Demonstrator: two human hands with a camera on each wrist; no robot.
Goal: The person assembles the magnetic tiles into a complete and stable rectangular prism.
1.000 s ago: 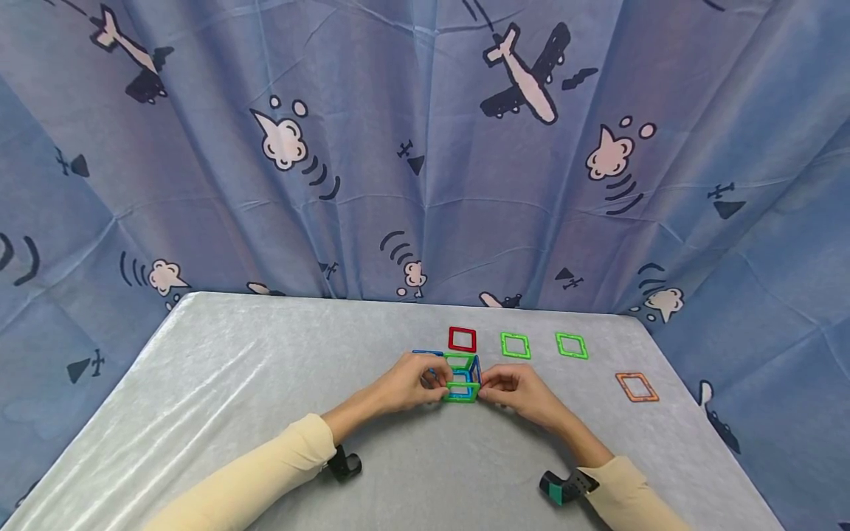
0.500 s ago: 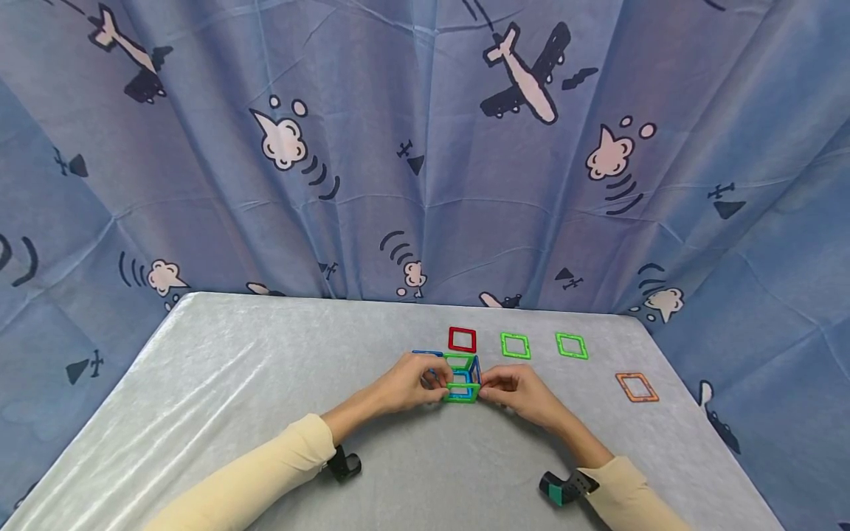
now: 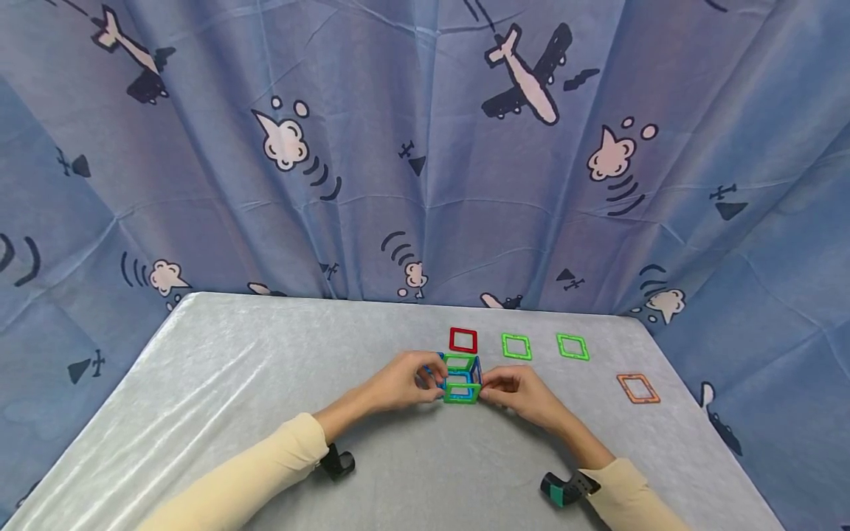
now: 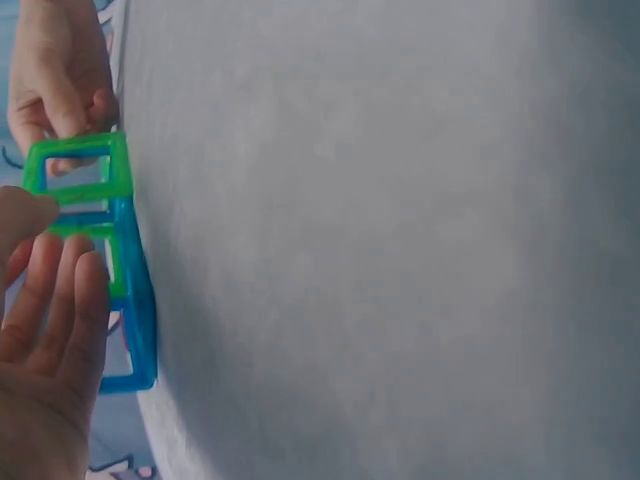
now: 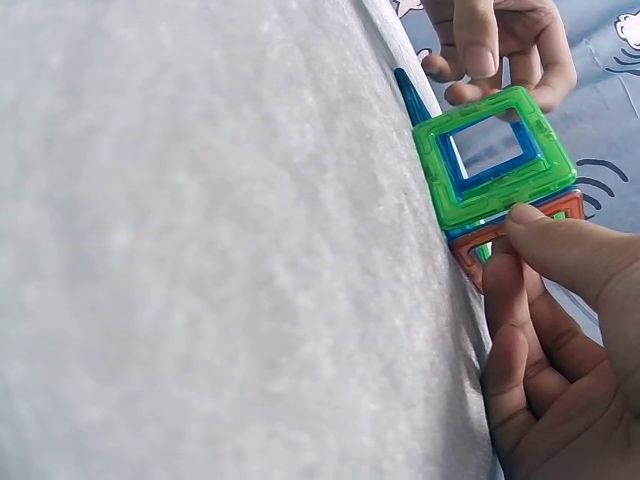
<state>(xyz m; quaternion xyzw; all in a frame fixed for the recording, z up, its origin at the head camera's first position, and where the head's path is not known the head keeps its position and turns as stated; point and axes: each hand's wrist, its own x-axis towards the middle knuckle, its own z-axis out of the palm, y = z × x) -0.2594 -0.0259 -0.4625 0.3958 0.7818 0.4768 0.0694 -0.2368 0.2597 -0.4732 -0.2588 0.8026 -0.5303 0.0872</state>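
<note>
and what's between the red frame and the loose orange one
In the head view, two green frames lie between the red frame and the loose orange frame.

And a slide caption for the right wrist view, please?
Right hand pinches a structure of square frames; left hand beyond.

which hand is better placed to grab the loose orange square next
Probably the right hand: it is nearer the loose orange square, with the left hand across the built frame from it. One catch: the right hand pinches the frame's edge, so that grip would likely need releasing first.
</note>
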